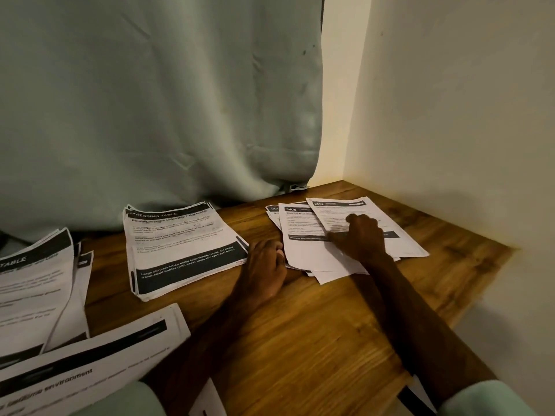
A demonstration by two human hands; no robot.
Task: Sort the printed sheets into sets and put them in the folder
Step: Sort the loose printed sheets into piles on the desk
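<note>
My right hand [363, 235] rests, fingers bent, on the spread sheets [303, 253] at middle right; pinching or not, I can't tell. My left hand [264, 265] lies loose beside them. I should slide one sheet slowly.

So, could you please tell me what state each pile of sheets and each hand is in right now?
Right pile: fanned out, untidy.
Middle pile: stacked, edges slightly uneven.
Left pile: spread loosely, partly out of view.
Left hand: relaxed on the table, at the right pile's edge.
Right hand: on the right pile, fingers bent; grip unclear.
</note>
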